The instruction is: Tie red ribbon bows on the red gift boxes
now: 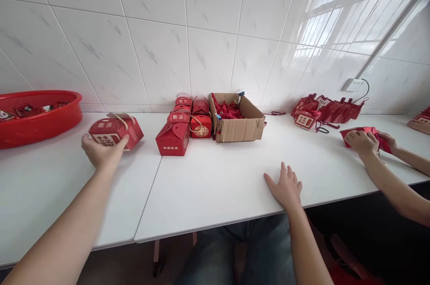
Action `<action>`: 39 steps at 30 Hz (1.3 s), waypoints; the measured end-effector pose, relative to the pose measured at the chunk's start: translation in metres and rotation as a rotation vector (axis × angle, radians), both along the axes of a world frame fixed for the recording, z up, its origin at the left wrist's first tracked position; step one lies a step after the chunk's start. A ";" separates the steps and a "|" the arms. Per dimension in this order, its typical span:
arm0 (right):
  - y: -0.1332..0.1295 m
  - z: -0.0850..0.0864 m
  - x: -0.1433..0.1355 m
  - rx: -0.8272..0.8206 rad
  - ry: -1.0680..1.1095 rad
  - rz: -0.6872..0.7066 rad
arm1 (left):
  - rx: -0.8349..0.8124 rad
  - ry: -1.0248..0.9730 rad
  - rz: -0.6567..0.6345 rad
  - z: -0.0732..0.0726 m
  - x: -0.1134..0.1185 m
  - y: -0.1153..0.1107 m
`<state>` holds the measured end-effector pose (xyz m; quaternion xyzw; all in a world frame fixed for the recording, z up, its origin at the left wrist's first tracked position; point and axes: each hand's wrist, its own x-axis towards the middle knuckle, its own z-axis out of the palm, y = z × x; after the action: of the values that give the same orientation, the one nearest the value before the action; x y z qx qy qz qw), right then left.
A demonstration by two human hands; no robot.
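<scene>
In my left hand is a red gift box with a cord handle and printed characters, tilted at the table's left side. Fingers and thumb grip it from the near side. My right hand rests near the table's front edge, fingers spread, with nothing in it. Between the hands, farther back, a group of similar red boxes stands in rows, one with a cord handle and a gold print. Right beside them sits an open cardboard box holding red ribbons.
A red plastic basket with small packets stands at the far left. Another person's hands work on a red box at the right. Behind them, several red boxes with ribbons line the tiled wall, below a power strip.
</scene>
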<state>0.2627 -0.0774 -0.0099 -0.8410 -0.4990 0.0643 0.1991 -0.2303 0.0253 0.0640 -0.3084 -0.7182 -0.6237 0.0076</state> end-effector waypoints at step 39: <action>-0.001 -0.002 0.002 0.009 0.000 0.013 | -0.244 0.317 -1.098 -0.051 0.222 -0.046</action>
<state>0.2645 -0.0784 -0.0115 -0.8368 -0.5047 0.0634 0.2025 -0.0087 -0.0209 0.0126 -0.7239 -0.5097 -0.3953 -0.2449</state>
